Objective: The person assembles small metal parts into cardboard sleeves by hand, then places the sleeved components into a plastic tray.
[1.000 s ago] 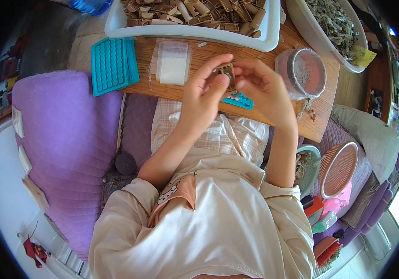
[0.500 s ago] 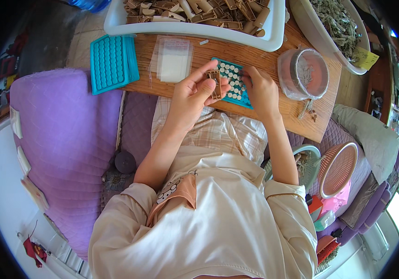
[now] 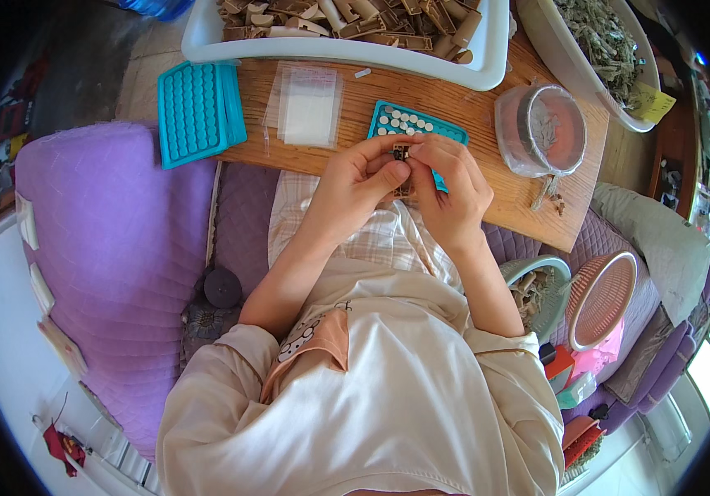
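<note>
My left hand (image 3: 357,182) grips a small brown plastic housing (image 3: 401,154) between thumb and fingers, above the table's near edge. Dark inner detail shows at its far end. My right hand (image 3: 457,188) meets it there, thumb and fingertips pinched together against the housing; whatever they hold is too small and covered to make out. Just beyond both hands lies a teal tray (image 3: 446,130) with several round white discs (image 3: 405,121) on it, its near part hidden by my hands.
A white bin (image 3: 330,54) of brown plastic parts (image 3: 363,21) stands at the far edge. Stacked teal trays (image 3: 194,116) and clear bags (image 3: 309,107) lie left. To the right are a bag-lined round tub (image 3: 541,124), a larger filled basin (image 3: 566,62) and a pink basket (image 3: 600,302).
My right hand has left the disc tray and come left and nearer, to the brown housing. My left hand has shifted slightly right and nearer, still holding the housing.
</note>
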Available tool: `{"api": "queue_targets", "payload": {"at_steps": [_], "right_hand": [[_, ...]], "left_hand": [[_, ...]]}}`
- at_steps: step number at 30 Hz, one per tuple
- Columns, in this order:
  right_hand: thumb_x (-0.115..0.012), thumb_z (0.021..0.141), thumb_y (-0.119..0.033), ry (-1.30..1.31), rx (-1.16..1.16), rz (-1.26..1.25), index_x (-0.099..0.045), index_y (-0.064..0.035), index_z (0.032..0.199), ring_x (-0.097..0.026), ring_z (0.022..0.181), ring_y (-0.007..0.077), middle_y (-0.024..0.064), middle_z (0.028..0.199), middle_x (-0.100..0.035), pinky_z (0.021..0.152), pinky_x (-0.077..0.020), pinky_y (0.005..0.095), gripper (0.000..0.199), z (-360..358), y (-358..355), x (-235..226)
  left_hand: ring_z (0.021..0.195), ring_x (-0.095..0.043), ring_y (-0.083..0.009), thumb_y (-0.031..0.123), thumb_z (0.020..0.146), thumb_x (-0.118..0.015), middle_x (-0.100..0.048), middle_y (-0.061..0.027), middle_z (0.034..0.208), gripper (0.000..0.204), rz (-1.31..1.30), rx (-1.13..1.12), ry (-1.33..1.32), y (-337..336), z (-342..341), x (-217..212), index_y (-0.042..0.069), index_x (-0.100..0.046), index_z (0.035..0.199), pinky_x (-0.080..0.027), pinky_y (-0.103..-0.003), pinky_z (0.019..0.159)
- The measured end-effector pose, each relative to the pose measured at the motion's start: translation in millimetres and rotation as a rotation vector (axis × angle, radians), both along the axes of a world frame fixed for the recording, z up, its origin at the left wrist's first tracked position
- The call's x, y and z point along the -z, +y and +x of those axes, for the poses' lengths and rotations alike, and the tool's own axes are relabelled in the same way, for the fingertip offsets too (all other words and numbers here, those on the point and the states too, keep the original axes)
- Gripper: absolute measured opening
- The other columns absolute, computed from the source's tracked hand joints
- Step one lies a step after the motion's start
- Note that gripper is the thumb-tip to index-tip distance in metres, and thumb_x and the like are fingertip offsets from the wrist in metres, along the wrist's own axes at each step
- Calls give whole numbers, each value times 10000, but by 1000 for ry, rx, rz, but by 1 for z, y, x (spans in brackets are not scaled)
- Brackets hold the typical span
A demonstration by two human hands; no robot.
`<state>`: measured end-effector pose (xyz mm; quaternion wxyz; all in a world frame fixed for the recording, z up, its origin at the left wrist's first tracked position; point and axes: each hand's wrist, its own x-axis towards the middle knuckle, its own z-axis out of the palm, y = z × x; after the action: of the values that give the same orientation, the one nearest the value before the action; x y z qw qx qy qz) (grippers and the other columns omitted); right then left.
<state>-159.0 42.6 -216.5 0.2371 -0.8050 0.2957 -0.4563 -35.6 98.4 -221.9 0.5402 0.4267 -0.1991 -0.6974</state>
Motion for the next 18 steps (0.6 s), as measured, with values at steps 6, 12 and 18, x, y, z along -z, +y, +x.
{"api": "queue_targets", "payload": {"at_steps": [6, 12, 18], "right_hand": [[-600, 637, 63, 15, -77, 162, -550, -24, 837, -584, 755, 241, 97, 792, -589, 635, -475, 303, 223, -12, 1, 6], [-574, 710, 0, 262, 213, 369, -554, -39, 884, -585, 751, 234, 101, 822, -603, 621, -461, 302, 179, -37, -19, 37], [-594, 715, -36, 552, 182, 240, -560, -43, 876, -591, 722, 220, 88, 803, -613, 600, -447, 294, 165, -42, -21, 51]], "left_hand": [[706, -552, -74, 109, 823, -500, -579, -37, 853, 255, 88, -19, 46, 3, 2, 0, 10, -506, 1058, -444, -173, 598], [767, -568, -134, 53, 813, -450, -578, -95, 861, 216, 52, -38, 60, 4, 5, -1, -30, -505, 1005, -464, -232, 672], [825, -584, -180, 104, 834, -448, -577, -112, 912, 240, 25, 34, 10, 7, 6, 2, -2, -486, 1047, -482, -276, 729]]}}
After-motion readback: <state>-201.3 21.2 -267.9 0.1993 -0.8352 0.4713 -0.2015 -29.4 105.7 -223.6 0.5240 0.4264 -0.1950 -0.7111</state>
